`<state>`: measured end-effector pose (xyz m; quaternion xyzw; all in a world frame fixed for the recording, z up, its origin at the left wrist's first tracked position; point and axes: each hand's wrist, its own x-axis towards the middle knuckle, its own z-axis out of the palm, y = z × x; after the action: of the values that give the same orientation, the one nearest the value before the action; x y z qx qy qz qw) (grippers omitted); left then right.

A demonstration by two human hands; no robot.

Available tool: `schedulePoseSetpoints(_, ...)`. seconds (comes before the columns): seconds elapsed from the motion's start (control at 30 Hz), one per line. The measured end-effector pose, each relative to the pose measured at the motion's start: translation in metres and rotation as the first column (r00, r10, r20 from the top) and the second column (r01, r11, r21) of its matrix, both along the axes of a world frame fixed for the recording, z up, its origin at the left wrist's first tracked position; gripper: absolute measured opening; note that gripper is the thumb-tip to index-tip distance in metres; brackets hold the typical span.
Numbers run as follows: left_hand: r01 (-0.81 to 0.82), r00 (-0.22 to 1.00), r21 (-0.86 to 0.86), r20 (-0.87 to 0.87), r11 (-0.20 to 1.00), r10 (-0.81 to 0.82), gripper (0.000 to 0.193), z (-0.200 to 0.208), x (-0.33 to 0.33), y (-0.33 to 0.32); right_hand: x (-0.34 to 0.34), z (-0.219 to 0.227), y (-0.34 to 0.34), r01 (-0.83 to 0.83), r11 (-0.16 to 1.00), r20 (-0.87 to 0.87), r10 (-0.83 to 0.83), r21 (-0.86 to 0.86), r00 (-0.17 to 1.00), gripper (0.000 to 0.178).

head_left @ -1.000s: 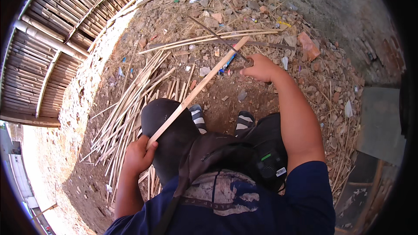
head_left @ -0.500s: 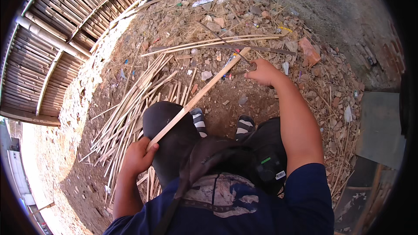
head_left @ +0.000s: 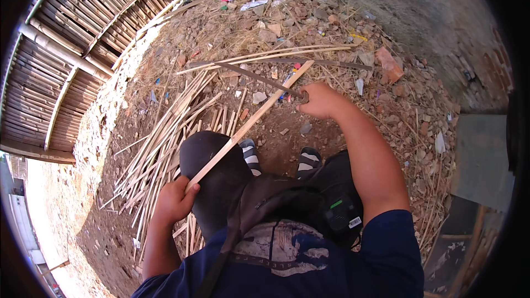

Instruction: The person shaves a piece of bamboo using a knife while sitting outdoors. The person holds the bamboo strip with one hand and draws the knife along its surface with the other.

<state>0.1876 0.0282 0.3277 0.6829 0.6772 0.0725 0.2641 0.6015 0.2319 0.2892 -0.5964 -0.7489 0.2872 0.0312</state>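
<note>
My left hand (head_left: pixel 175 197) is closed round the near end of a flat, pale bamboo strip (head_left: pixel 256 116). From there the strip slants across my left knee, up and to the right. My right hand (head_left: pixel 322 101) grips the handle of a long, narrow, dark-bladed knife (head_left: pixel 259 78). Its blade points up and left and crosses the strip near the strip's far end; whether the two touch I cannot tell. Left of my knee lies a loose pile of thin bamboo strips (head_left: pixel 165 132).
Beyond my feet, long pale strips (head_left: pixel 265 56) and a dark strip (head_left: pixel 337 64) lie across the rubble. A broken brick (head_left: pixel 390 66) sits at the right. A bamboo-slat structure (head_left: pixel 66 49) stands at the upper left, a rough wall (head_left: pixel 441 16) at the upper right.
My right hand has moved left and slightly nearer, swinging the knife blade to a flatter angle across the strip. My left hand and the bamboo strip have hardly moved.
</note>
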Motion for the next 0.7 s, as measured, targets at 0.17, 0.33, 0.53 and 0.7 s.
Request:
schedulePoseSetpoints(0.17, 0.04, 0.999, 0.034, -0.034, 0.999, -0.039, 0.041, -0.002, -0.002, -0.001, -0.008, 0.005, -0.003, -0.084, 0.989, 0.05, 0.091, -0.118, 0.995, 0.06)
schedulePoseSetpoints(0.33, 0.029, 1.0, 0.048, 0.003, 0.998, -0.029, 0.041, -0.002, -0.003, -0.001, 0.014, -0.011, 0.004, 0.095, 0.995, -0.073, -0.097, -0.034, 0.993, 0.055)
schedulePoseSetpoints(0.53, 0.049, 0.999, 0.038, -0.004, 0.998, -0.049, 0.042, -0.004, -0.006, -0.002, -0.003, -0.001, 0.003, -0.11, 0.986, 0.032, 0.115, -0.129, 0.993, 0.052)
schedulePoseSetpoints(0.7, 0.035, 0.999, 0.065, -0.005, 0.997, -0.034, 0.042, -0.007, -0.003, -0.002, 0.017, -0.019, 0.011, 0.058, 0.997, -0.013, -0.058, -0.048, 0.998, 0.046)
